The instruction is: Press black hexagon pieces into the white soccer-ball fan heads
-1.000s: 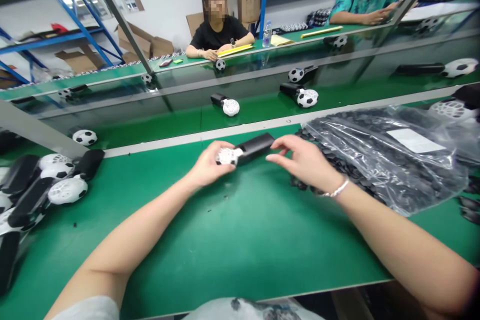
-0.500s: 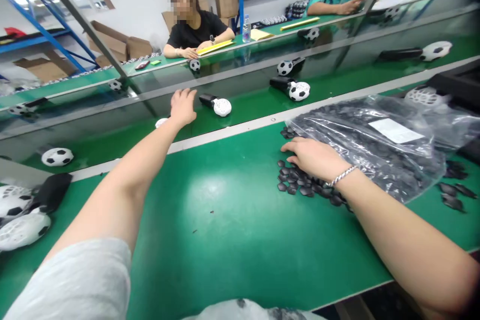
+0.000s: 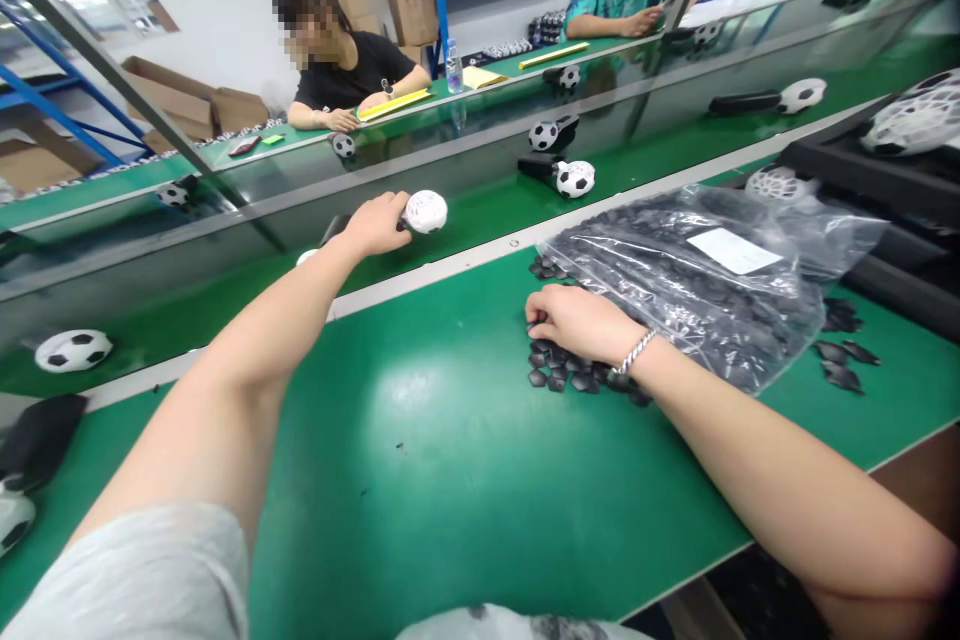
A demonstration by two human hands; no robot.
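Note:
Over the green belt, my left hand [image 3: 379, 223] is closed around the dark handle of a white openwork soccer-ball piece [image 3: 427, 211]. The ball end sticks out past my fingertips, and most of the handle is hidden. My right hand [image 3: 576, 320] rests on a pile of small black pentagon pieces [image 3: 553, 360] on the green table. Its fingers are curled together, with a dark bit showing at the fingertips. Beside that hand lies a clear plastic bag [image 3: 675, 260] full of the same black pieces, with a white label [image 3: 735, 251].
More soccer-ball pieces with black handles lie on the belt, including a patterned ball [image 3: 576, 179] and another ball [image 3: 73, 351]. Black trays [image 3: 862, 170] stand at right. A pale rail [image 3: 480, 258] separates table and belt. Two people sit across, behind a transparent partition.
My left hand has reached the openwork ball piece and closed on its handle. My right hand's fingers have curled in over the black pieces. The whole view has shifted.

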